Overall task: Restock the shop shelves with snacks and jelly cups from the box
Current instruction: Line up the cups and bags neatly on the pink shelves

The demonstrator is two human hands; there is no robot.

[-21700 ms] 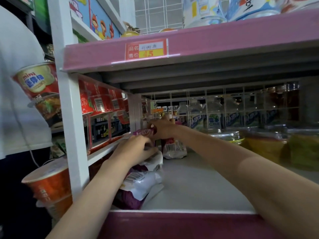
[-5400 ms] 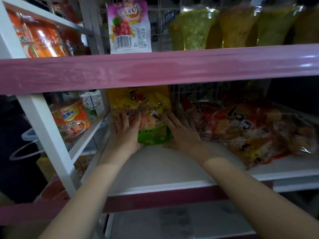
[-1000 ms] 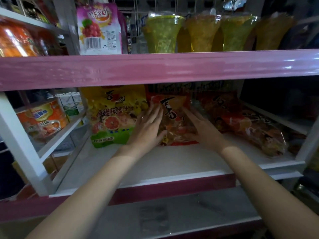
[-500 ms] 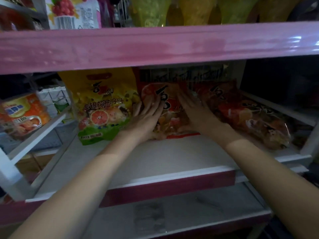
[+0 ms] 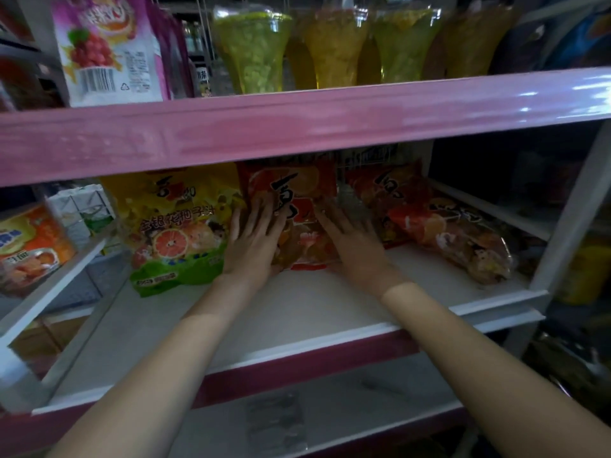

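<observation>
Slippage is the main risk judged here: the red jelly bag (image 5: 294, 213) is stood on end at the back of the middle shelf (image 5: 297, 312), and such a soft, lumpy pack is likely to slump forward once support is taken away. A topple could also be caused by a careless withdrawal, with the yellow-green bag (image 5: 175, 226) just beside it on the left being nudged out of its lean. The second red bag (image 5: 429, 223) on the right is seen lying tilted rather than upright, so the row could be left uneven if it is not straightened.

The left hand (image 5: 251, 242) is held flat against the left half of the red jelly bag, fingers straight and slightly spread, nothing being gripped. The right hand (image 5: 350, 242) is pressed in the same way on the bag's right edge and lower corner, fingers extended, palm down toward the shelf. The bag is steadied between both, not grasped. On the shelf above, jelly cups (image 5: 254, 44) are seen standing in a row beside a purple-and-white pack (image 5: 109, 51). The box cannot be made out.
</observation>
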